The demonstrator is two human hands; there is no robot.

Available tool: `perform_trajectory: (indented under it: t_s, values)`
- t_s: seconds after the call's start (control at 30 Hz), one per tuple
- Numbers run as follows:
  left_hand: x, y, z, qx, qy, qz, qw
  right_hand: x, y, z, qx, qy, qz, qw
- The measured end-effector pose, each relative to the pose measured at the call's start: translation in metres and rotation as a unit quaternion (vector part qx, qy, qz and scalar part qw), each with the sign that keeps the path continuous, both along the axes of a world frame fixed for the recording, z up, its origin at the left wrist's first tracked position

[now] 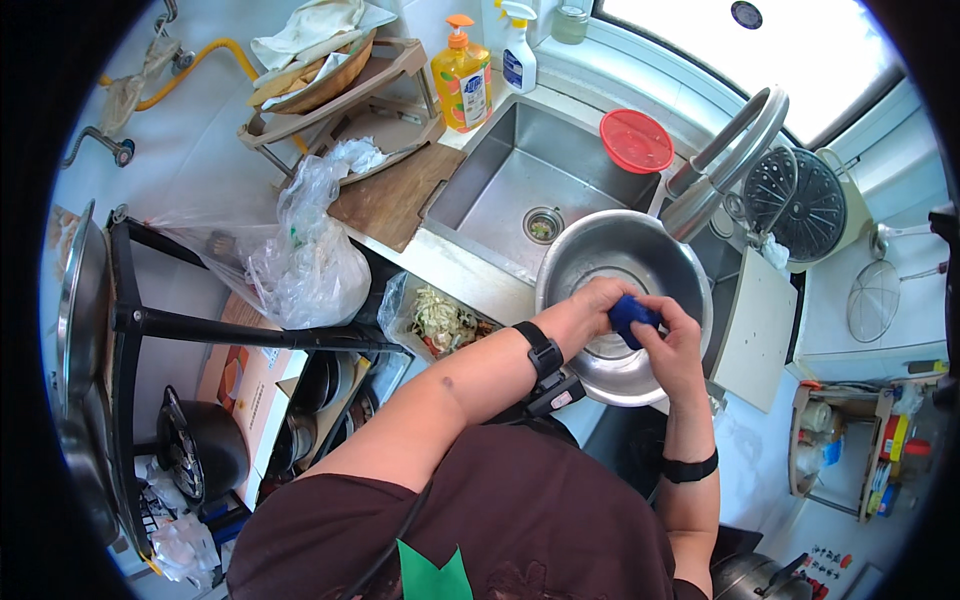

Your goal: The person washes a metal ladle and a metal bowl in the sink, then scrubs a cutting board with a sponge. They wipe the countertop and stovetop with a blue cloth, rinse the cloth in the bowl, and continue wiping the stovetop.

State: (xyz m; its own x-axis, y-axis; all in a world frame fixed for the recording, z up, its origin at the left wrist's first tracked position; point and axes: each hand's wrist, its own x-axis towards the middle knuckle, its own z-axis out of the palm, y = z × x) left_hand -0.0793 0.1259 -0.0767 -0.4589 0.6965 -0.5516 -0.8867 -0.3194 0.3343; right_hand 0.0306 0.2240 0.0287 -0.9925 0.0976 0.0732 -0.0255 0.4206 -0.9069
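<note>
Both hands are together above a stainless steel basin [559, 277]. Between them is a bunched dark blue cloth or sponge [632, 319]; which of the two cannot be told. My left hand [604, 300] grips it from the left. On the other side, the thumb and fingers of my right hand [671, 337] press into it. The basin stands over the right part of the sink, under the curved faucet [712, 180]. No running water can be made out. To the left lies the steel sink bowl [517, 180], with food scraps in its drain strainer [543, 225].
A red plastic lid or bowl [637, 141] rests at the sink's back edge. Dish soap [461, 82] and a spray bottle [519, 56] stand behind. A wooden board [397, 195] and a scrap bin [442, 319] are left; a white cutting board [756, 330] leans right.
</note>
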Motion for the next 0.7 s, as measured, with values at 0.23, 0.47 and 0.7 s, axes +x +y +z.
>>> perform_trajectory:
  t_s: [0.23, 0.47, 0.7]
  values:
    - [0.024, 0.022, 0.015, -0.129, 0.212, 0.117, 0.961, -0.017, 0.001, -0.059, -0.300, -0.029, -0.237, 0.924]
    - [0.025, 0.030, 0.013, -0.219, 0.256, 0.122, 0.934, -0.038, -0.001, -0.076, -0.057, -0.049, -0.256, 0.964]
    - [0.020, 0.032, 0.001, -0.373, 0.374, 0.076, 0.846, -0.042, 0.007, -0.082, -0.215, -0.102, -0.236, 0.942]
